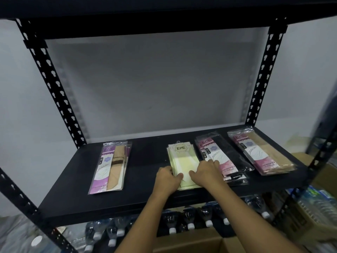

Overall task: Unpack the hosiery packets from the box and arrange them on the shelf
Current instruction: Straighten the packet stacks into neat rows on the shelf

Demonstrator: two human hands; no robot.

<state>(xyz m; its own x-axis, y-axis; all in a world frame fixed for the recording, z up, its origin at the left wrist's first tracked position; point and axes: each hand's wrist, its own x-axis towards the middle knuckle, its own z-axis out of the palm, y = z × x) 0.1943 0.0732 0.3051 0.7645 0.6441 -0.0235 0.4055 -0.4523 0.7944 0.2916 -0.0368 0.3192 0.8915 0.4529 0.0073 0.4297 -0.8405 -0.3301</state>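
On the black shelf board (pixel 142 194) lie piles of hosiery packets. A pale yellow stack (pixel 182 156) with a round ENE label sits in the middle. My left hand (pixel 166 177) grips its near left edge and my right hand (pixel 205 172) grips its near right edge, thumbs on top. A pink packet pile with beige hosiery (pixel 110 167) lies to the left. To the right lie a pile with black hosiery (pixel 218 157) and a pile with beige hosiery (pixel 260 152). The open cardboard box (pixel 191 243) is below, at the bottom edge.
Black slotted uprights (pixel 52 84) frame the shelf, with a dark board overhead. Under the shelf stand several plastic bottles with white caps (pixel 189 221). Cartons and wrapped water bottles (pixel 317 203) are stacked at the lower right.
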